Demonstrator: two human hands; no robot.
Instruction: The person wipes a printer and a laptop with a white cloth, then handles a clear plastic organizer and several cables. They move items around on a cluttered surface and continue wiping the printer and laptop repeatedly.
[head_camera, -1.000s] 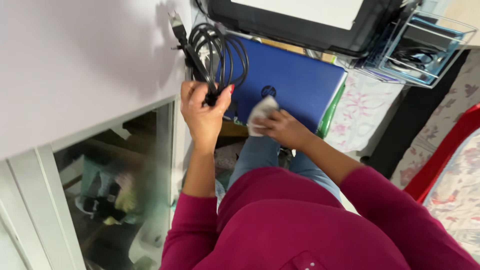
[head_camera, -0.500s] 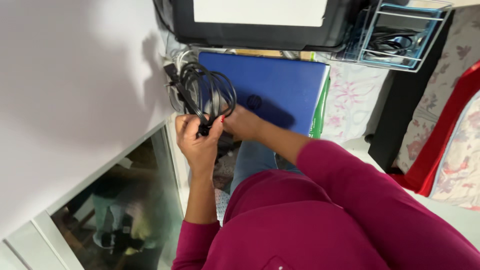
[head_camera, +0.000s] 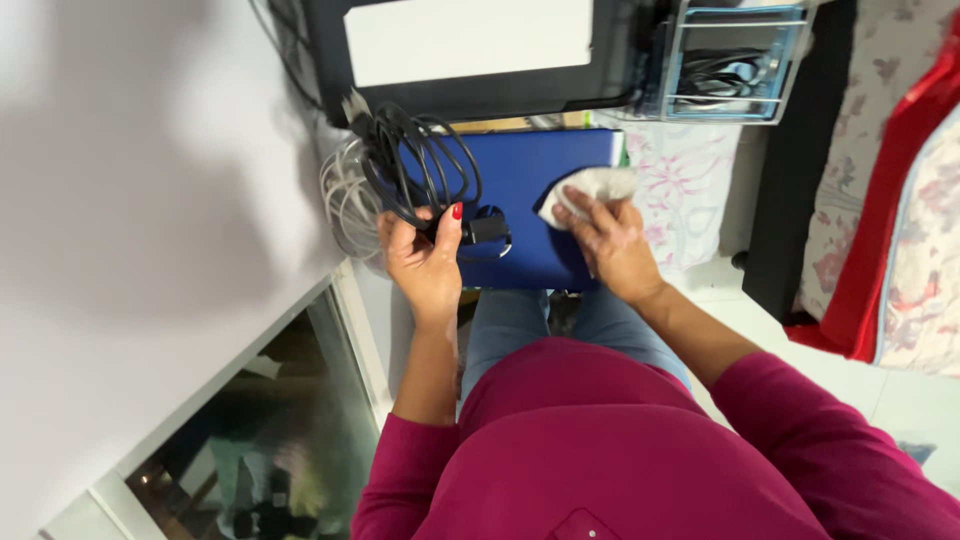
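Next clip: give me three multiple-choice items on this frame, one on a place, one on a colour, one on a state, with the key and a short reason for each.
1. Where does the crumpled white cloth lie?
A. on the flat blue closed laptop
B. in the wire mesh basket
C. on the floor

2. What colour is the person's long-sleeved top?
A. grey
B. magenta
C. yellow

3. How is the black cable kept?
A. stretched straight
B. plugged into the laptop
C. bundled in loops, gripped by the left hand

Key: 1 A, the right hand presses the cloth onto the laptop's lid. 2 B, both sleeves and the body are magenta. 3 C, several loops fan out above the closed fist.
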